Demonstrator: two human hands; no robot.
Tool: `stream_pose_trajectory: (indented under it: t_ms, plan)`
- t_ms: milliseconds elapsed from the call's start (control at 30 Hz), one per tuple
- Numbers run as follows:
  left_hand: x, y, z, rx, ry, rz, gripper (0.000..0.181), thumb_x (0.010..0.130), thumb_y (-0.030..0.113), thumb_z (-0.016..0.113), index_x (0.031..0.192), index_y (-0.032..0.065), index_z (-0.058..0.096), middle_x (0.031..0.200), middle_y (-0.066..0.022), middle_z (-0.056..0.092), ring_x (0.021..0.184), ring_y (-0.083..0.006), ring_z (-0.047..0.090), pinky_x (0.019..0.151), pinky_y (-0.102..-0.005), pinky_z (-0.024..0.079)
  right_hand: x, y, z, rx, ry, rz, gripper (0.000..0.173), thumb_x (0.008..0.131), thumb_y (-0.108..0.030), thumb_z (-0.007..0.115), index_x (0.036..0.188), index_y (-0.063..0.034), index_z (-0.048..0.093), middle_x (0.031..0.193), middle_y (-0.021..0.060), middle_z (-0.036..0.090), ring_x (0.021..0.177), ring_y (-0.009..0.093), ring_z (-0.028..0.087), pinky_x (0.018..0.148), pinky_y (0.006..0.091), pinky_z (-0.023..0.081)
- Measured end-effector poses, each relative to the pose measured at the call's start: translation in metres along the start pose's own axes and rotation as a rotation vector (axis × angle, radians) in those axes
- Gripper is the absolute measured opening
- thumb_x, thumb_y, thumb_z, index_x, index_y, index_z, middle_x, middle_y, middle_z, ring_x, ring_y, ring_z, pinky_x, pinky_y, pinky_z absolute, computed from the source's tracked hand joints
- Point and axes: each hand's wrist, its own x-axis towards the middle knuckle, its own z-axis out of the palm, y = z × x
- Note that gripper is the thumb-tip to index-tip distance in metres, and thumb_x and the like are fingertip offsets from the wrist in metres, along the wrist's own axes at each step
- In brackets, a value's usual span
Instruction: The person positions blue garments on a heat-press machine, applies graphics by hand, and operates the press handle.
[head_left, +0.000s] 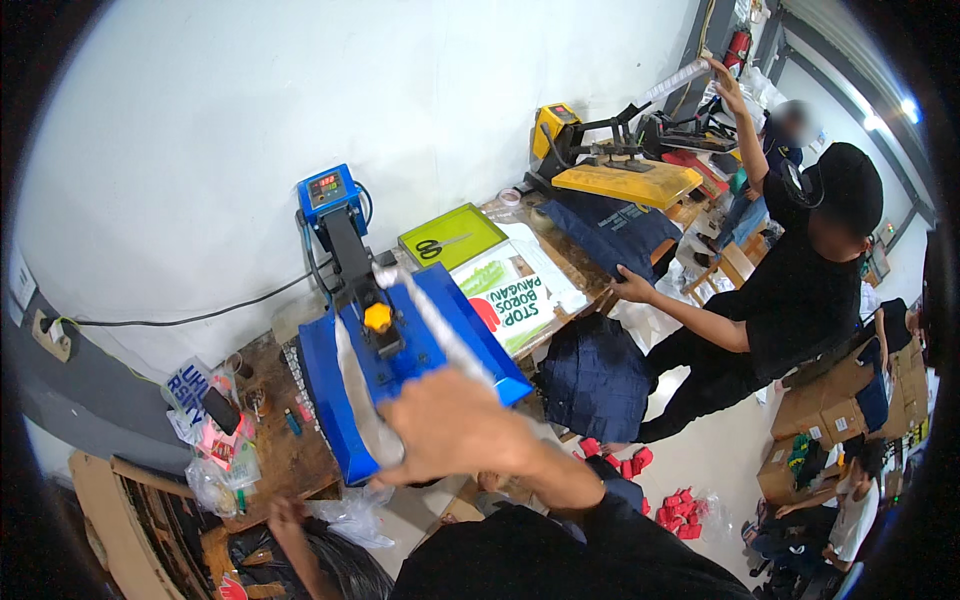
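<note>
A blue heat press (442, 300) stands on the wooden workbench in front of me. It has a digital control box (330, 189) at the back and a yellow star knob (377, 318) on top. My right hand (450, 427) is closed around the front of its U-shaped handle (360, 390), which is wrapped in whitish material. The wide blue plate is beneath; whether it is pressed down fully, I cannot tell. Low at the left, my left hand (286, 525) is blurred beside the bench edge, above a black plastic bag (341, 566). Its fingers are not distinct.
Right of the press lie a green tray (487, 229) holding scissors (442, 245) and printed sheets (525, 300). A phone (222, 410) and plastic packets sit left. A co-worker (802, 277) operates a yellow heat press (630, 180) over dark fabric (607, 232). Red pouches (679, 514) lie on the floor.
</note>
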Motion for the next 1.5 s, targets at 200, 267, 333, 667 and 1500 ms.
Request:
stream_pose_trajectory:
  t_ms: [200,267,333,667,1500]
  plan:
    - [-0.066,-0.117,0.008,0.046,-0.217,-0.316,0.037,0.094,0.024,0.055,0.121,-0.0004,0.055,0.099,-0.0117,0.066,0.090,-0.0170,0.063,0.073,-0.0301,0.049,0.074,-0.029,-0.118,-0.532,1.217,-0.066,0.052,0.076,-0.052,0.072,0.093,-0.0030,0.065,0.091,0.0113,0.065,0.090,0.027,0.062,0.085,0.0367,0.045]
    - [-0.068,-0.112,0.025,0.101,-0.248,-0.192,0.039,0.093,0.024,0.056,0.123,-0.0014,0.054,0.103,-0.0119,0.065,0.096,-0.0179,0.061,0.079,-0.0309,0.048,0.113,-0.037,-0.170,-0.509,1.351,-0.143,0.073,0.074,-0.074,0.059,0.068,-0.0004,0.060,0.062,0.0141,0.059,0.062,0.030,0.059,0.068,0.0440,0.045]
    - [-0.064,-0.097,0.038,0.154,-0.255,-0.112,0.043,0.093,0.025,0.058,0.126,-0.0018,0.051,0.106,-0.0120,0.064,0.098,-0.0183,0.060,0.082,-0.0301,0.046,0.143,-0.044,-0.192,-0.582,1.446,-0.170,0.070,0.074,-0.070,0.063,0.072,-0.0001,0.062,0.065,0.0131,0.059,0.066,0.032,0.058,0.072,0.0456,0.045]
    - [-0.046,-0.053,0.078,-0.388,-0.332,-0.482,0.076,0.092,0.049,0.056,0.143,-0.0007,0.030,0.140,-0.0175,0.042,0.133,-0.0267,0.037,0.109,-0.0430,0.028,0.051,0.053,-0.030,-0.145,1.684,-0.080,0.040,0.094,-0.022,0.059,0.125,0.0032,0.054,0.128,0.0169,0.054,0.118,0.026,0.051,0.103,0.0364,0.035]
    - [-0.108,-0.079,0.089,0.468,-0.897,0.134,0.058,0.098,0.043,0.049,0.052,0.0092,0.039,0.050,0.0010,0.040,0.048,-0.0097,0.034,0.045,-0.0311,0.025,-0.229,0.086,0.553,1.487,1.387,1.509,0.034,0.089,-0.035,0.062,0.098,-0.0023,0.069,0.094,0.0027,0.065,0.088,0.013,0.056,0.081,0.0292,0.043]
